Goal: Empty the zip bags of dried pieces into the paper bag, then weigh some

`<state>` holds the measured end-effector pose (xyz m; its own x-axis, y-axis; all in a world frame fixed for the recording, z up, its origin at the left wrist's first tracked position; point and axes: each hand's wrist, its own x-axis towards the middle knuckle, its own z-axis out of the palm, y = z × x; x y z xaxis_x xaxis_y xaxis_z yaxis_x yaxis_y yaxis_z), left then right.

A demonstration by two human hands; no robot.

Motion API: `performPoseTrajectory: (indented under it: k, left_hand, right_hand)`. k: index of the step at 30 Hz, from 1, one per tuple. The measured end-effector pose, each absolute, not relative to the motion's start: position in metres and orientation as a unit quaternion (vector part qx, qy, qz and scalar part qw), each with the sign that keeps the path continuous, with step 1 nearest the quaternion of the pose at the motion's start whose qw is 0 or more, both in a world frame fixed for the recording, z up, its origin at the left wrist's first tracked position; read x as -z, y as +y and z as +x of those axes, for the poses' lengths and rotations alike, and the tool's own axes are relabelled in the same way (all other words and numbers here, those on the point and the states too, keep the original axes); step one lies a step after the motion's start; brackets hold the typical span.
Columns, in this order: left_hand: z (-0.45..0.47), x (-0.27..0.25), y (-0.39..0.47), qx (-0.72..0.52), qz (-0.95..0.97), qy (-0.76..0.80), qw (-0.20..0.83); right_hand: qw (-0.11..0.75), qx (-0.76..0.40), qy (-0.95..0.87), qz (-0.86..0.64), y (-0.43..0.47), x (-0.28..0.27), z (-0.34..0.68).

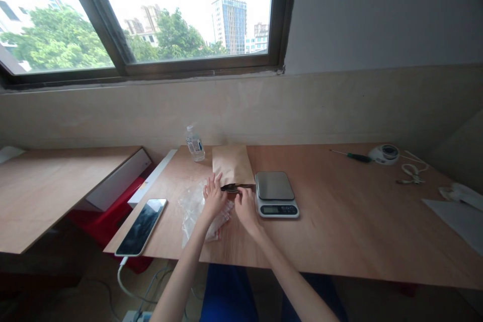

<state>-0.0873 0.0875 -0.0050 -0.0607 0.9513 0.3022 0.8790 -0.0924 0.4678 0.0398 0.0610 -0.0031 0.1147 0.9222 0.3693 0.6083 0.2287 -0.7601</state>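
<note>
A brown paper bag (233, 163) lies flat on the table with its mouth toward me. Something dark shows inside the mouth, too shaded to name. My left hand (213, 195) rests against the bag's lower left corner, fingers stretched and apart. At the right part of the mouth, my right hand (245, 206) has its fingers bent and closed on the bag's edge. Crumpled clear plastic bags (191, 210) lie under and beside my left hand. Just right of my right hand stands a kitchen scale (275, 188) with a bare metal plate.
A water bottle (195, 145) stands behind the plastic. At the left edge lies a phone (141, 226) with a charging cable (123, 274). Farther right are a screwdriver (358, 157), a white dome camera (384, 154) with its cable, and a white sheet (455, 221).
</note>
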Motion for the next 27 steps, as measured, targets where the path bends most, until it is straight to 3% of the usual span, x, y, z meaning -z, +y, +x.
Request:
performPoseTrajectory:
  k: [12,27]
  left_hand:
    - [-0.083,0.02,0.087,-0.46,0.653,0.573,0.183]
    - [-0.084,0.015,0.083,-0.482,0.636,0.584,0.15]
  right_hand:
    - [0.321,-0.211,-0.599,-0.702,0.08,0.003,0.018]
    - [0.293,-0.191,-0.568,-0.745,0.074,-0.009,0.009]
